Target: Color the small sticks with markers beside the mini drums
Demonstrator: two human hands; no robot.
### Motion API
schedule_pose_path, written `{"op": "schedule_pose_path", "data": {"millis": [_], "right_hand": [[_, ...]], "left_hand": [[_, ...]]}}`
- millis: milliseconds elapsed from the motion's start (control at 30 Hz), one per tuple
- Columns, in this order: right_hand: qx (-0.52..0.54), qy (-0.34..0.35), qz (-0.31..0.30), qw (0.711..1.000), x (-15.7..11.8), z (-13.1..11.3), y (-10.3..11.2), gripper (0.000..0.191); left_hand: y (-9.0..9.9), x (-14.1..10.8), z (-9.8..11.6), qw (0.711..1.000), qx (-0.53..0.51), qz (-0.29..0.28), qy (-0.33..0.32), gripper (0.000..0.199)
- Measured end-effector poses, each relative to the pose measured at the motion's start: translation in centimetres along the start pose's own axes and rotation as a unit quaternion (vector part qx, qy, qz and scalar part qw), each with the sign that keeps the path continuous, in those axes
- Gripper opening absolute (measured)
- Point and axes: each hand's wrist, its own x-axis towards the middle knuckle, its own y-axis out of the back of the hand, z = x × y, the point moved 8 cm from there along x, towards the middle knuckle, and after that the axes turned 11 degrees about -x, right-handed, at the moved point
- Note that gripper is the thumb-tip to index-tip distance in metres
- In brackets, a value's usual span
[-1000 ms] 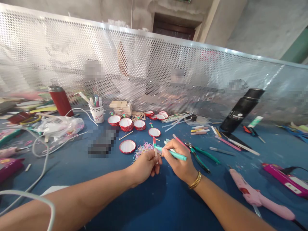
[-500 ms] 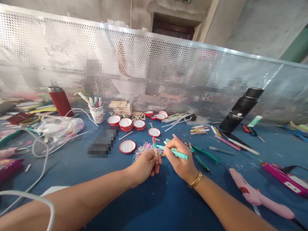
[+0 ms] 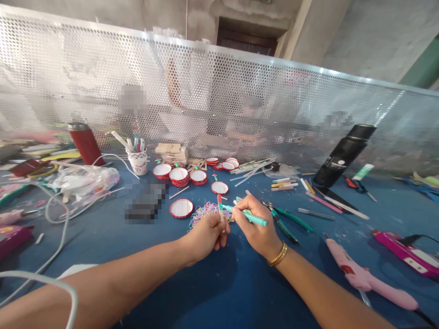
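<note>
Between the thumb and fingers of my left hand (image 3: 204,235) a small wooden craft stick (image 3: 220,206) stands upright, coloured red at its top and green below, with a bare lower part. My right hand (image 3: 257,224) grips a teal marker (image 3: 252,216) like a pen. The marker's tip meets the stick's side at the green part. Behind my left fingers lies a heap of pastel rubber bands (image 3: 202,214). Just beyond stand a red-rimmed white lid (image 3: 181,208) and another lid (image 3: 219,188) with a small coloured stick at its edge.
Green-handled pliers (image 3: 291,221) and several markers (image 3: 284,183) lie right of my hands. A pink glue gun (image 3: 366,274) rests at the front right. A black flask (image 3: 345,155), a paper cup (image 3: 137,161) of pens and a red flask (image 3: 85,143) stand before the perforated metal screen (image 3: 192,91).
My right hand and the marker have shifted very slightly left, the tip moving against the green part of the stick. My left hand has stayed in place.
</note>
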Motion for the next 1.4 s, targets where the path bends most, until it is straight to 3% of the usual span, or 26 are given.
{"op": "schedule_pose_path", "data": {"millis": [667,933,1133,1400], "right_hand": [[-0.007,-0.005,0.026,1.000,0.31,-0.08,0.72,0.018],[-0.001,0.015,0.002,1.000,0.01,-0.39,-0.19,0.011],[-0.035,0.007,0.030,0.999,0.17,-0.49,0.66,0.015],[-0.030,0.014,0.015,0.999,0.04,-0.46,0.18,0.012]], "left_hand": [[0.11,0.23,-0.25,1.000,-0.008,-0.003,-0.004,0.022],[-0.06,0.13,0.14,1.000,-0.003,-0.007,-0.012,0.023],[-0.02,0.10,0.27,1.000,-0.006,-0.001,-0.011,0.022],[-0.03,0.19,0.15,1.000,-0.006,-0.008,-0.017,0.023]]}}
